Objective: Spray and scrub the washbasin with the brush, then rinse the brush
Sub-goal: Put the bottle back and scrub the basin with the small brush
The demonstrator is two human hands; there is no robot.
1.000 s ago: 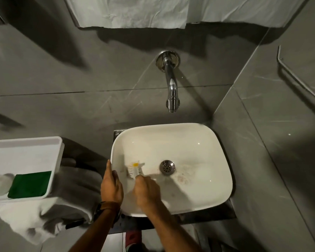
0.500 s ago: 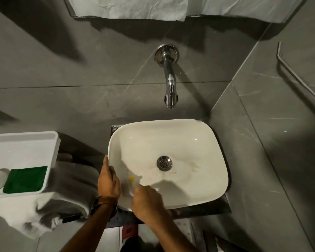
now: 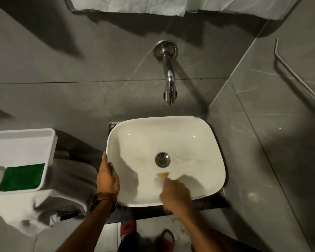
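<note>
The white washbasin sits on a dark ledge against the grey tiled wall, with a chrome drain in its middle. My right hand is inside the basin near the front wall, closed on a small brush whose yellow and white head is blurred just below the drain. My left hand rests on the basin's left rim, fingers over the edge. No spray bottle is in view.
A chrome wall tap hangs above the basin's back edge. At left a white tray holds a green scrub pad, resting on a white towel. A metal rail runs along the right wall.
My right hand swept the brush from the basin's left side, toward the front wall, then right to just below the drain. My left hand stayed on the left rim.
</note>
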